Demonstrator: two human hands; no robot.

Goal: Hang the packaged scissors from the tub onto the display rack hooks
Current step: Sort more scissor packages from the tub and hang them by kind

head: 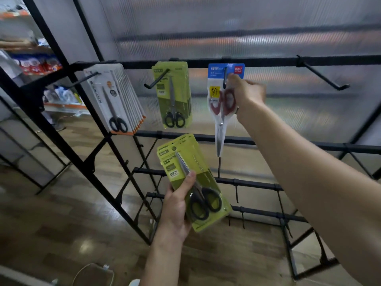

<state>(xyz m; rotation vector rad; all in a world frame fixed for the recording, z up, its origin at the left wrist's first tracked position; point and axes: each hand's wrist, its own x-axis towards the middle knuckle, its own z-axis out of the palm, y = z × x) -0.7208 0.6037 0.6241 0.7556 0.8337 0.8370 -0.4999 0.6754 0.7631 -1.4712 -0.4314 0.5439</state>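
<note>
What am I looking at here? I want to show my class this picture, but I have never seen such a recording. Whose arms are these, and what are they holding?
One camera, worn on a person's head, looks down at their own bare arms. In front stands a black display rack with hooks. The right hand holds a blue-topped pack of red-handled scissors at a hook. The left hand grips a small stack of green scissor packs, held ready. More green packs and white packs already hang to the left. One hook on the right is bare.
</note>
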